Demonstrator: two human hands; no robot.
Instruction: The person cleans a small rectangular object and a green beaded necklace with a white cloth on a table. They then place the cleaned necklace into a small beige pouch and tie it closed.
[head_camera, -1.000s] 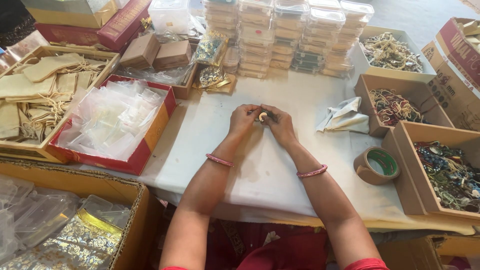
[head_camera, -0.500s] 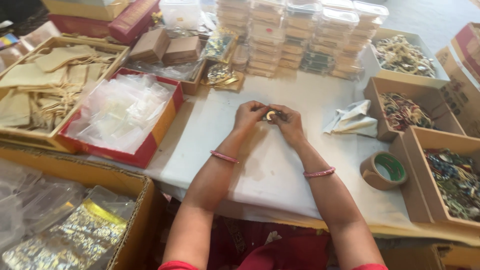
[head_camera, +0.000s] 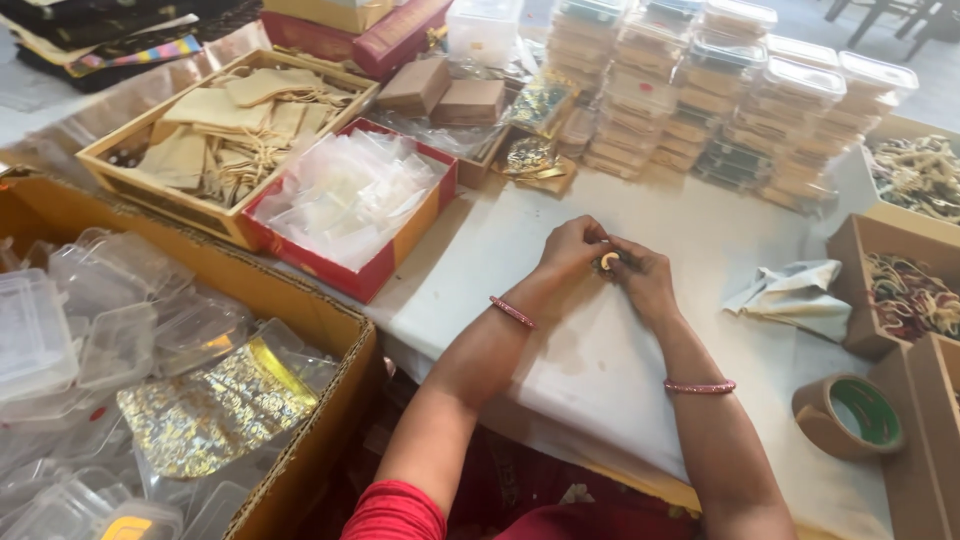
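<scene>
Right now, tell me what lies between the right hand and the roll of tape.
In the head view, a crumpled pale cloth lies on the white table cover between the right hand and the roll of tape; otherwise bare cover.

Gold-yellow bit (head_camera: 608, 261) betw. the hands (head_camera: 610, 262). Pink bangles (head_camera: 512, 312) on both wrists, red sleeve (head_camera: 395, 512) below. White tabletop (head_camera: 600, 370). Left of hands: red box (head_camera: 352, 215) w/ clear bags, tan pouches (head_camera: 215, 130) beyond. Right: brown tape roll (head_camera: 848, 415), green inside; pale cloth (head_camera: 795, 297).
</scene>
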